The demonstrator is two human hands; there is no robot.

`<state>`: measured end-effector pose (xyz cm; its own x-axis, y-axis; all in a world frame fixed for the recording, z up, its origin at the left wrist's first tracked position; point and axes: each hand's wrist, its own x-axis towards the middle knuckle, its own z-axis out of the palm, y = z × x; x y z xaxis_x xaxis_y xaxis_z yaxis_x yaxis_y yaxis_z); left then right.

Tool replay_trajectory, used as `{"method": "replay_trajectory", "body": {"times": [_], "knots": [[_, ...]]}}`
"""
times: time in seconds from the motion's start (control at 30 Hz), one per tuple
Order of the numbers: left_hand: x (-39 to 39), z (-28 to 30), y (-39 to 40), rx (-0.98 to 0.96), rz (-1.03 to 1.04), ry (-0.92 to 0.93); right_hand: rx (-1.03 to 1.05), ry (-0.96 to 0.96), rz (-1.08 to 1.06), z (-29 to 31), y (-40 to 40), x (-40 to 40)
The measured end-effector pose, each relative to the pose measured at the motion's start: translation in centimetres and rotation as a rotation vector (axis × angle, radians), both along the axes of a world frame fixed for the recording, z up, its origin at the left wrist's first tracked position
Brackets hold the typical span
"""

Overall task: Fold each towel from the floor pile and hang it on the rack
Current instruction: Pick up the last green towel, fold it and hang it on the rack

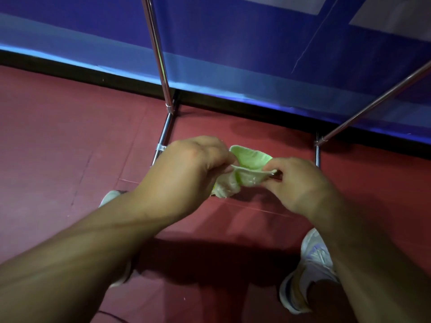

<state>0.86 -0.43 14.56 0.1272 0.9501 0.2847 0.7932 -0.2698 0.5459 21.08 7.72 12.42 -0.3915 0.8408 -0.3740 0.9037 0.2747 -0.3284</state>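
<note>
Pinching grip on both sides: left hand (189, 166) curled round one end of the small green towel (247, 170), right hand (296, 180) nipping the other end between thumb and fingertips. Held in the air at about knee level above the red floor (58, 136), well clear of it, bunched rather than flat, with a loose lobe hanging below the left hand and a cupped flap standing up between the two. Looks like the start of a fold, corners not yet matched. Best done by sliding each pinch out to a true corner, drawing the hands apart until the top edge runs taut, then shaking out the hanging lobe before bringing edge to edge. Worth keeping the pinch light but close to the hem, since thin cloth like this will likely slip or twist. Chrome rack (163, 73) just ahead, one upright post beyond the left hand and a slanted rail (373, 106) up to the right, the likely place to drape it. Blue wall (233, 43) behind, pale shoes (312, 264) below. No floor pile in view.
</note>
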Motion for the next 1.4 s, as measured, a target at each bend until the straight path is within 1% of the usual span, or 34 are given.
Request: {"method": "replay_trajectory", "body": {"times": [0.13,0.2,0.27,0.33,0.4,0.57,0.67,0.73,0.8,0.9,1.0,1.23,1.4], "knots": [[-1.1,0.2,0.0,-0.024,0.004,0.041,0.113,0.011,-0.035,-0.6,0.8,0.9],[-1.7,0.2,0.1,-0.034,0.034,0.054,0.228,0.132,-0.085,-0.6,1.3,0.8],[-2.5,0.2,0.2,-0.026,0.103,0.067,0.311,0.314,-0.178,0.3,1.5,0.4],[-3.3,0.1,0.4,-0.019,0.180,0.085,0.302,0.487,-0.257,1.3,1.5,0.2],[-3.7,0.1,0.5,-0.022,0.229,0.104,0.264,0.620,-0.304,2.2,1.4,0.1],[-3.1,1.3,0.5,0.020,0.251,0.096,0.342,0.726,-0.344,3.6,1.4,0.1],[-2.8,2.6,0.1,0.051,0.262,0.064,0.398,0.751,-0.340,4.7,0.8,0.2],[-2.2,3.5,-0.8,0.074,0.263,0.051,0.441,0.726,-0.314,5.8,0.0,0.8],[-1.5,4.6,-2.1,0.092,0.272,0.054,0.527,0.674,-0.272,7.1,-1.2,1.6],[-0.5,7.0,-4.1,0.122,0.286,0.071,0.592,0.670,-0.245,9.9,-3.5,2.7],[0.1,11.4,-6.0,0.162,0.270,0.115,0.663,0.668,-0.211,14.1,-5.9,3.6],[1.9,23.5,-10.8,0.259,0.268,0.165,0.820,0.676,-0.127,25.9,-11.3,5.9],[2.9,29.4,-13.9,0.226,0.293,0.099,0.889,0.638,-0.089,31.3,-15.4,7.7]]}}
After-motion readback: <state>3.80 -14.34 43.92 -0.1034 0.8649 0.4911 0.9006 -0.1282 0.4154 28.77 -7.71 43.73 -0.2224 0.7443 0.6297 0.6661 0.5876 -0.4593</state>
